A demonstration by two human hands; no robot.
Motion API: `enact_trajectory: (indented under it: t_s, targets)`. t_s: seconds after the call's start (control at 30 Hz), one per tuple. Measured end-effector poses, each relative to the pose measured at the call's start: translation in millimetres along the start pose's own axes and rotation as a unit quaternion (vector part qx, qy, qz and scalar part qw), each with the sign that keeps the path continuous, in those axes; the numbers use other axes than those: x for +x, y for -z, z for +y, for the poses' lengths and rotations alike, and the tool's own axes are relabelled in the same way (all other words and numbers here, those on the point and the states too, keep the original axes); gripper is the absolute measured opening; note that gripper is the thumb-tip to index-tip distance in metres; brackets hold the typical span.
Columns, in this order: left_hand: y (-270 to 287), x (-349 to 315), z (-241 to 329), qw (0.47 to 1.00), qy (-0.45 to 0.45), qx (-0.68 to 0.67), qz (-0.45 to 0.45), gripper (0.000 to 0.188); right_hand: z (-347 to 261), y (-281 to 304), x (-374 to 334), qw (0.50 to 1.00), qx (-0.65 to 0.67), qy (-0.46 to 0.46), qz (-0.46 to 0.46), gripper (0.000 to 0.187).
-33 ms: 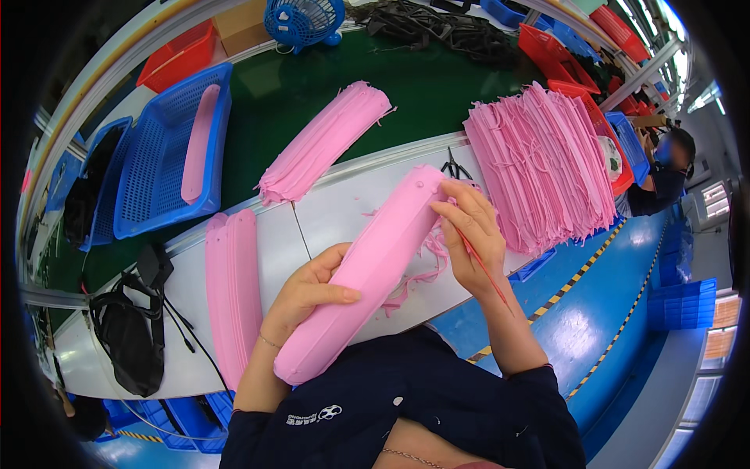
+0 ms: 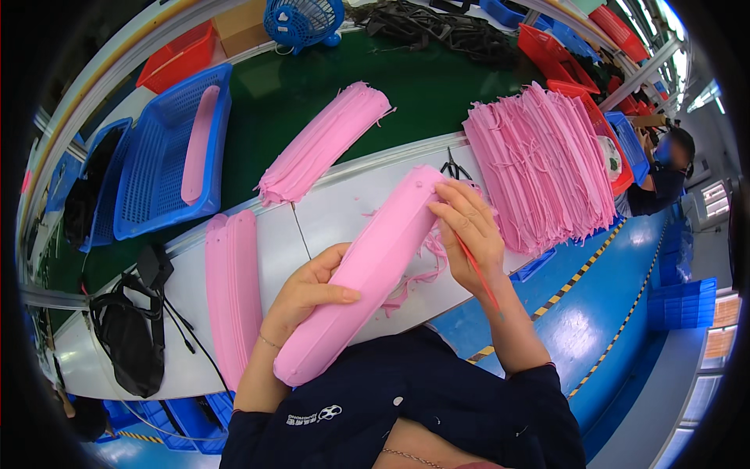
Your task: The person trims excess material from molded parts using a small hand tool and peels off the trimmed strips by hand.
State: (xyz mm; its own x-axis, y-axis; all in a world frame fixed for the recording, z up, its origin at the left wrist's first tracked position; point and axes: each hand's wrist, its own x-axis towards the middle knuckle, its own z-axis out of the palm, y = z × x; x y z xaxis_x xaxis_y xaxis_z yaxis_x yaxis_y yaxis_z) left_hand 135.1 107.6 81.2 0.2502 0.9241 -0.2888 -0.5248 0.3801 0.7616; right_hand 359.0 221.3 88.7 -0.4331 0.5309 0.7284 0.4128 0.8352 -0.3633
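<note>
My left hand [image 2: 316,285] is closed round the lower part of a long pink strip-shaped piece [image 2: 363,270], thumb on top. The piece slants up and to the right in front of my chest, with a small round bump near its far end. Beside that end is my right hand [image 2: 473,234], fingertips at the edge of the piece. A thin red stick-like tool [image 2: 478,271] lies in this hand and points back along the wrist; its front end is hidden by the fingers. Pink trimmings [image 2: 422,277] lie on the white table below.
A tall pile of ragged-edged pink strips [image 2: 539,168] stands at right, near black-handled scissors [image 2: 453,166]. Other pink bundles lie on the green surface [image 2: 324,144] and at left [image 2: 234,297]. Further left are a blue basket [image 2: 168,148] and a black bag [image 2: 129,336]. Another person [image 2: 664,168] is far right.
The red tool has swung slightly in my right hand, its rear end nearer the wrist. My right fingers have shifted a little left; the pink piece and left hand are unchanged.
</note>
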Motion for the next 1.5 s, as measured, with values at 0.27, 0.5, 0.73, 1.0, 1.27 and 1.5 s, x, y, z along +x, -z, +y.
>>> enact_trajectory:
  t_s: [0.27,0.5,0.73,1.0,1.27,1.5]
  targets:
    - [1,-2,-2,0.996,0.003,-0.085,0.006,0.055,13,22,4,0.969,-0.087,0.206,-0.107,0.027]
    - [-3,-9,-10,0.995,-0.022,-0.094,0.027,0.059,40,27,6,0.972,-0.115,0.200,-0.036,0.023]
    - [8,-3,-1,0.999,-0.013,0.025,0.029,0.057,50,-6,-40,0.880,0.262,-0.392,0.059,0.025]
    - [-1,7,-10,0.988,-0.044,0.149,-0.011,0.059,10,-23,-22,0.779,0.463,-0.418,0.063,0.025]
    - [-1,4,-8,0.984,-0.050,0.171,-0.010,0.058,32,-34,-26,0.944,0.151,-0.281,0.083,0.023]
    - [-1,5,-11,0.983,-0.045,0.179,-0.005,0.055,8,-27,-24,0.865,0.306,-0.393,0.063,0.023]
